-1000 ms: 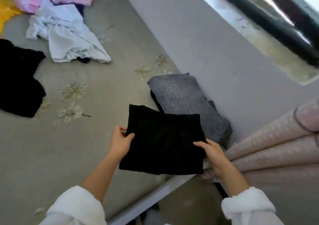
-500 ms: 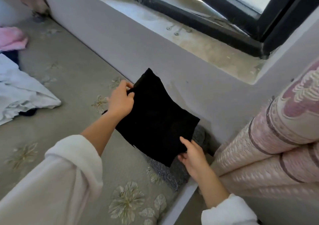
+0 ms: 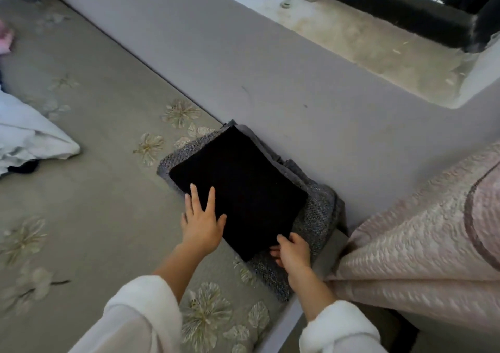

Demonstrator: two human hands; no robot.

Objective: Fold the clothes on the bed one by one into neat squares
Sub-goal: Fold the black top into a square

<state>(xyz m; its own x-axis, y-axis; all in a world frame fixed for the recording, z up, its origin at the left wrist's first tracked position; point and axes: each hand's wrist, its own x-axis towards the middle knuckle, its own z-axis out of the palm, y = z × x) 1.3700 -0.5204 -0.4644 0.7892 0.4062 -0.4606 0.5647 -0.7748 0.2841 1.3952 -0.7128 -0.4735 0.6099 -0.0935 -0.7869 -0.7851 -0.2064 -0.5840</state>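
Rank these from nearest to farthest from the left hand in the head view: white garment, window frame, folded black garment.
1. The folded black garment, under the left hand, atop the grey pile.
2. The white garment, left on the bed.
3. The window frame, top right, beyond the sill.

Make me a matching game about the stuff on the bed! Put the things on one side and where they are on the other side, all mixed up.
Things:
1. black folded cloth
2. grey folded cloth
3. white cloth
4. pink quilt

Places:
A. crumpled at the left edge of the view
B. bunched up at the right side
C. on top of the stack
D. at the bottom of the stack, next to the wall

Pairs: 1-C, 2-D, 3-A, 4-B
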